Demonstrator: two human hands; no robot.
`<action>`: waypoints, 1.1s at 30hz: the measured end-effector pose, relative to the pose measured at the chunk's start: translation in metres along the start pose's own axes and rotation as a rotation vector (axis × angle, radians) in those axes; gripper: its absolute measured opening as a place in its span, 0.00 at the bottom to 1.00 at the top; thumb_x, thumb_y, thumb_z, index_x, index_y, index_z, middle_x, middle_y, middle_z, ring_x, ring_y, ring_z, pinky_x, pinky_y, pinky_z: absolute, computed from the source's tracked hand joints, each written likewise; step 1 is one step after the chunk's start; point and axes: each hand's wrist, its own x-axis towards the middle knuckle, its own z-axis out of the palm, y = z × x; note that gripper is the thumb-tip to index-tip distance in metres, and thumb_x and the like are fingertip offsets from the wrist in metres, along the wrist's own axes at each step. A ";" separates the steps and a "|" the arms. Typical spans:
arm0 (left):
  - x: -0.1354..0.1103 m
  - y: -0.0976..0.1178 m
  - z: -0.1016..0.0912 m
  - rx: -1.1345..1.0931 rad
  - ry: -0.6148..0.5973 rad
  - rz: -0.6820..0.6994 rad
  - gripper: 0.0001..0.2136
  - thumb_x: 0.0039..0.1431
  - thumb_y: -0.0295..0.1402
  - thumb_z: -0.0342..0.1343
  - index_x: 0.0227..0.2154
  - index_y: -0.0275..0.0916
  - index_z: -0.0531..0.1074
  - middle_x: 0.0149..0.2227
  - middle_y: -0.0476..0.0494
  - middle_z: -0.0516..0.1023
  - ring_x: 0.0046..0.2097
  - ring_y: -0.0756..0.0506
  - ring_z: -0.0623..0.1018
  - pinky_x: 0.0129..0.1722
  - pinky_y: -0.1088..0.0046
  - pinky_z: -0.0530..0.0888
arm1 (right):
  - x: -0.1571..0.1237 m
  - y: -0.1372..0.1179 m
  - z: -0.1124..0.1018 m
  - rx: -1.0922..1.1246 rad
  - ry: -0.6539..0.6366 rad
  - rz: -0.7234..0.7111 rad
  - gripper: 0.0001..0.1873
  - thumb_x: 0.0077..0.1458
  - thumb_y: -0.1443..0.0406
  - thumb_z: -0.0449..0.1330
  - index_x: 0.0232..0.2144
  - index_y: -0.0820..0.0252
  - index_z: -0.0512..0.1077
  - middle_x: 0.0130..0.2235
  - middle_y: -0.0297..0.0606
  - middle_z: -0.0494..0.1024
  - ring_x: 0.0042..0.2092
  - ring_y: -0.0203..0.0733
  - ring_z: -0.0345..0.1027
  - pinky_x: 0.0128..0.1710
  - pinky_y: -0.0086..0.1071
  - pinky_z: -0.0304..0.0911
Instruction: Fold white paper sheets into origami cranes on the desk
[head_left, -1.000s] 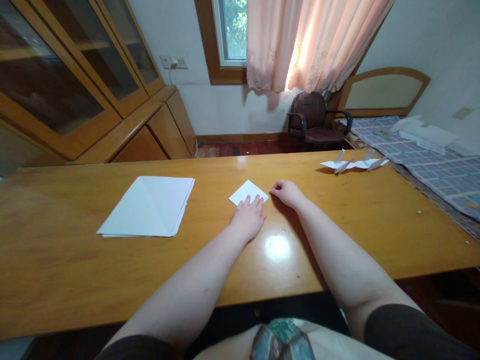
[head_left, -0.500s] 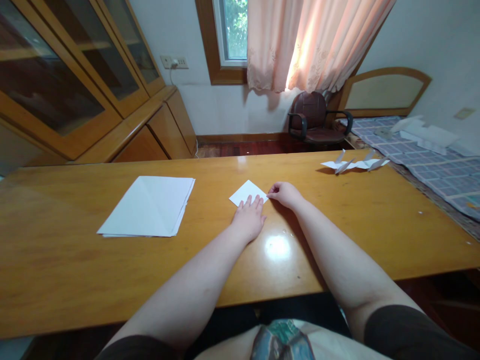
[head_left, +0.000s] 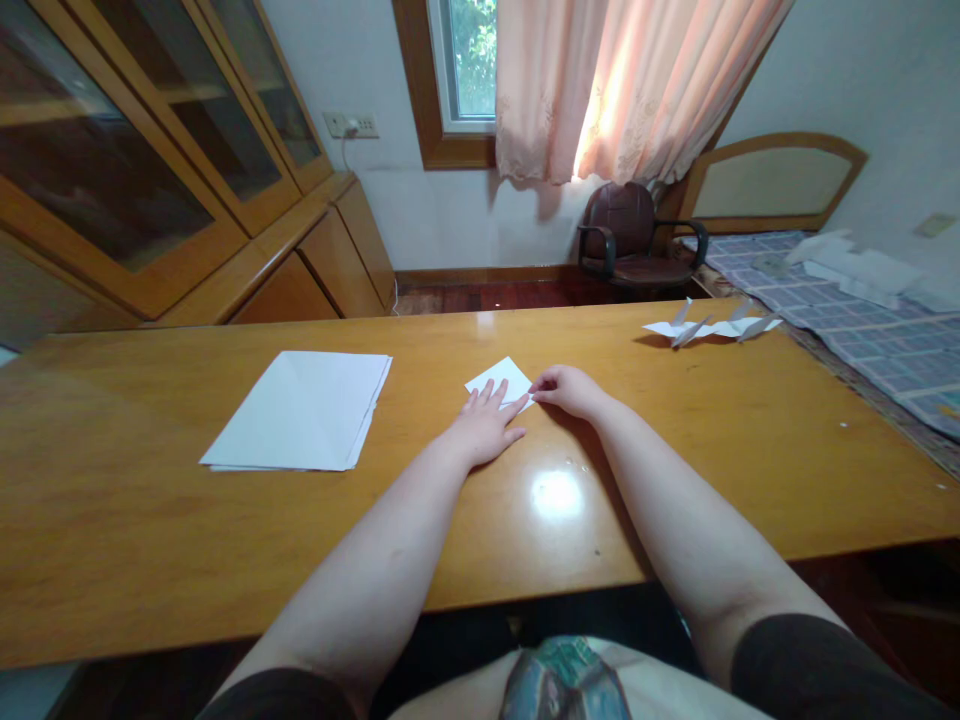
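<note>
Head view: your left hand (head_left: 484,428) lies flat, pinning white paper square (head_left: 501,378) to worktop (head_left: 127,520) against sliding; right hand (head_left: 568,391) pinches square's right corner.

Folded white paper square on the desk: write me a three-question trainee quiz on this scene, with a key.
1. True or false: the left hand lies on the white paper square.
2. Which stands beyond the wooden desk: A, a floor lamp; B, a dark padded armchair; C, a bicycle?
3. Fill in: the right hand touches the square's ___ corner.

Key: 1 true; 2 B; 3 right.
</note>
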 end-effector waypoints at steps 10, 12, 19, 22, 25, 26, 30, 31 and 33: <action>-0.016 0.047 0.014 0.196 0.158 -0.207 0.28 0.64 0.38 0.45 0.64 0.30 0.53 0.65 0.30 0.54 0.65 0.32 0.53 0.62 0.53 0.53 | -0.012 -0.005 0.008 -0.007 0.084 0.004 0.08 0.52 0.63 0.62 0.33 0.58 0.79 0.34 0.37 0.79 0.35 0.38 0.69 0.35 0.28 0.59; -0.018 0.049 0.017 0.203 0.169 -0.138 0.26 0.65 0.34 0.41 0.62 0.25 0.55 0.65 0.30 0.54 0.66 0.36 0.54 0.63 0.59 0.55 | -0.015 -0.005 0.014 -0.044 0.202 -0.008 0.07 0.53 0.64 0.61 0.31 0.59 0.79 0.34 0.38 0.77 0.36 0.38 0.68 0.36 0.28 0.59; -0.016 0.048 0.022 0.206 0.171 -0.116 0.25 0.65 0.31 0.40 0.62 0.23 0.55 0.64 0.29 0.57 0.64 0.38 0.58 0.61 0.60 0.59 | -0.013 -0.006 0.021 -0.080 0.231 0.037 0.06 0.52 0.62 0.62 0.28 0.59 0.77 0.32 0.37 0.75 0.35 0.37 0.66 0.36 0.29 0.58; -0.016 0.049 0.024 0.203 0.168 -0.114 0.25 0.64 0.31 0.40 0.61 0.24 0.56 0.64 0.30 0.58 0.64 0.38 0.58 0.62 0.60 0.58 | -0.014 -0.006 0.020 -0.086 0.230 0.037 0.06 0.52 0.62 0.62 0.28 0.59 0.76 0.33 0.37 0.75 0.35 0.37 0.66 0.36 0.29 0.58; -0.017 0.049 0.024 0.196 0.161 -0.113 0.25 0.64 0.32 0.41 0.62 0.24 0.56 0.64 0.29 0.57 0.65 0.37 0.57 0.62 0.59 0.57 | -0.015 -0.006 0.020 -0.086 0.232 0.035 0.06 0.51 0.63 0.62 0.26 0.59 0.76 0.31 0.36 0.75 0.35 0.37 0.66 0.35 0.29 0.57; -0.017 0.049 0.024 0.193 0.158 -0.115 0.25 0.64 0.32 0.42 0.62 0.23 0.56 0.64 0.29 0.57 0.65 0.37 0.57 0.62 0.59 0.57 | -0.015 -0.006 0.020 -0.086 0.235 0.037 0.06 0.51 0.63 0.62 0.26 0.59 0.76 0.31 0.36 0.75 0.34 0.37 0.66 0.35 0.29 0.57; -0.018 0.049 0.022 0.188 0.166 -0.106 0.25 0.64 0.32 0.42 0.61 0.24 0.56 0.63 0.29 0.58 0.65 0.38 0.57 0.61 0.59 0.58 | -0.015 -0.006 0.020 -0.087 0.236 0.043 0.06 0.51 0.63 0.62 0.26 0.59 0.76 0.31 0.36 0.75 0.33 0.37 0.66 0.34 0.29 0.57; -0.018 0.049 0.022 0.190 0.172 -0.101 0.25 0.64 0.32 0.42 0.61 0.24 0.56 0.63 0.29 0.58 0.64 0.38 0.58 0.61 0.59 0.59 | -0.015 -0.006 0.019 -0.085 0.233 0.046 0.06 0.51 0.63 0.62 0.26 0.59 0.76 0.31 0.36 0.75 0.33 0.37 0.66 0.34 0.29 0.57; -0.019 0.049 0.021 0.198 0.177 -0.093 0.25 0.64 0.32 0.42 0.61 0.23 0.57 0.63 0.28 0.59 0.64 0.37 0.59 0.60 0.60 0.60 | -0.015 -0.007 0.019 -0.078 0.227 0.053 0.06 0.51 0.63 0.62 0.26 0.59 0.76 0.31 0.36 0.75 0.33 0.37 0.66 0.33 0.29 0.57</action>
